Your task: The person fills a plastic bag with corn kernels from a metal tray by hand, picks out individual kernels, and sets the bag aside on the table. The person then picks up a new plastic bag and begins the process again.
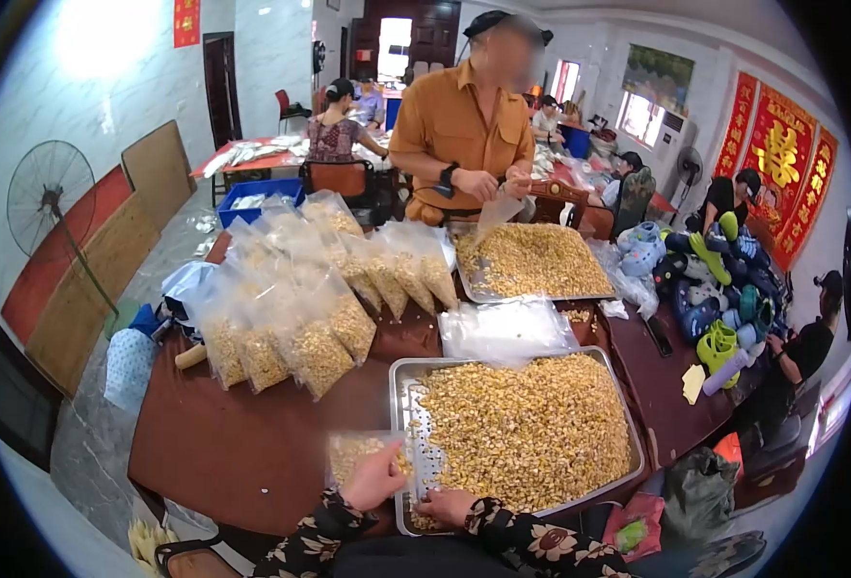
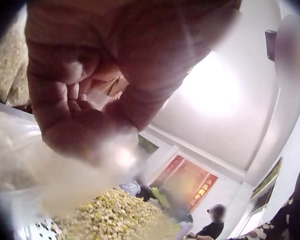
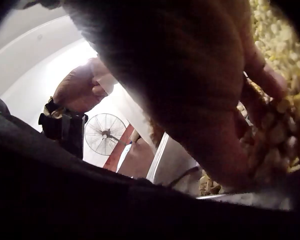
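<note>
Plastic bag (image 1: 346,443), filmy and translucent, is pinched at its edge by the left hand (image 1: 375,477); its body lies just left of that grip, golden corn kernels (image 1: 350,462) showing through. Right of the grip, the right hand (image 1: 448,507) has its fingers among loose kernels; whether it grips any I cannot tell. A knobbly heap (image 1: 531,433) fills most of the shiny, perforated metal tray (image 1: 429,460) alongside. Beyond the grip, plump filled bags (image 1: 315,342) crowd together near smooth, flat bags (image 1: 503,329).
</note>
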`<state>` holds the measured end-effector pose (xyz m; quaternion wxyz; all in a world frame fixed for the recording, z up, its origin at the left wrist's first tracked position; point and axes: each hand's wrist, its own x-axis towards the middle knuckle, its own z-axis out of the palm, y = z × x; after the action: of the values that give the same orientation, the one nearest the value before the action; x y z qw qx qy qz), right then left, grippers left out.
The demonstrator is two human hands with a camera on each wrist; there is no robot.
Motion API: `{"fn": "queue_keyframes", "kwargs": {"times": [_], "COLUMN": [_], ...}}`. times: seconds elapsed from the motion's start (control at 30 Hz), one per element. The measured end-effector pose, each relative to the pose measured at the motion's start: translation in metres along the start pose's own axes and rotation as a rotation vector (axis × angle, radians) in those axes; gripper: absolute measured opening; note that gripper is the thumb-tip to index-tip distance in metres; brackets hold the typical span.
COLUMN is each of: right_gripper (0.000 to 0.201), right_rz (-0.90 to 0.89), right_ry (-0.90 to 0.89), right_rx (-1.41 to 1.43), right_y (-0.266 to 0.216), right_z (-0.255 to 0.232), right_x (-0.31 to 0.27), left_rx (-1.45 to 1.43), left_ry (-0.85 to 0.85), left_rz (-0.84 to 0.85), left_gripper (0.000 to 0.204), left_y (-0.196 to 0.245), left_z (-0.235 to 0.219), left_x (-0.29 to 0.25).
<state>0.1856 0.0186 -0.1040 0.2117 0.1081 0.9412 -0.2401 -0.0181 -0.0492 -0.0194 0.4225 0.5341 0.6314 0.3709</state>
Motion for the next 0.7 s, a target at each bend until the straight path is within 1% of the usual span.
{"fn": "queue_keyframes", "kwargs": {"times": [0.07,0.1,0.17,0.2,0.27,0.3,0.33,0.4,0.43,0.47,0.5,0.53,0.6,0.67,0.7], "right_gripper": [0.037,0.037,0.032,0.032,0.030,0.029,0.029,0.024,0.022,0.022,0.022,0.022,0.023,0.021,0.022], "right_rz": [-0.009,-0.010,0.021,0.020,0.307,0.346,0.347,0.380,0.359,0.366,0.333,0.295,0.313,0.249,0.258], "right_ry": [0.040,0.037,0.053,0.050,0.104,0.130,0.134,0.322,0.367,0.378,0.434,0.490,0.544,0.659,0.624], "right_rx": [0.060,0.057,0.183,0.181,0.508,0.458,0.457,0.635,0.788,0.795,0.965,1.135,1.107,0.932,0.959], "right_y": [0.001,0.003,0.007,0.014,0.016,0.019,0.021,0.030,0.035,0.031,0.025,0.020,0.009,-0.004,-0.011], "right_z": [0.002,0.000,-0.004,-0.002,-0.012,-0.019,-0.028,-0.040,-0.045,-0.055,-0.066,-0.076,-0.086,-0.093,-0.096], "right_x": [0.001,0.001,0.000,0.000,-0.003,-0.008,-0.013,-0.026,-0.029,-0.032,-0.034,-0.034,-0.024,-0.014,-0.009], "left_rx": [0.043,0.091,0.073,0.057,0.050,0.044,0.046,0.112,0.116,0.144,0.174,0.180,0.196,0.186,0.169], "left_ry": [-0.007,-0.020,0.006,0.029,0.044,0.055,0.055,0.076,0.067,0.042,0.018,0.006,0.007,0.014,0.029], "left_rz": [-0.015,-0.031,-0.003,0.025,0.033,0.043,0.047,0.101,0.109,0.071,0.032,0.037,0.024,0.040,0.051], "left_gripper": [0.064,0.065,0.064,0.063,0.063,0.063,0.063,0.064,0.064,0.063,0.063,0.063,0.063,0.064,0.064], "left_y": [0.020,0.027,0.012,0.005,0.005,0.004,0.001,-0.007,-0.003,0.002,0.006,0.005,0.002,0.000,0.001], "left_z": [0.005,0.006,0.014,0.018,0.019,0.020,0.021,0.025,0.025,0.025,0.025,0.026,0.029,0.030,0.030], "left_x": [-0.004,-0.005,-0.002,-0.001,-0.002,-0.002,-0.002,0.002,0.003,0.002,0.003,0.003,0.005,0.003,0.004]}}
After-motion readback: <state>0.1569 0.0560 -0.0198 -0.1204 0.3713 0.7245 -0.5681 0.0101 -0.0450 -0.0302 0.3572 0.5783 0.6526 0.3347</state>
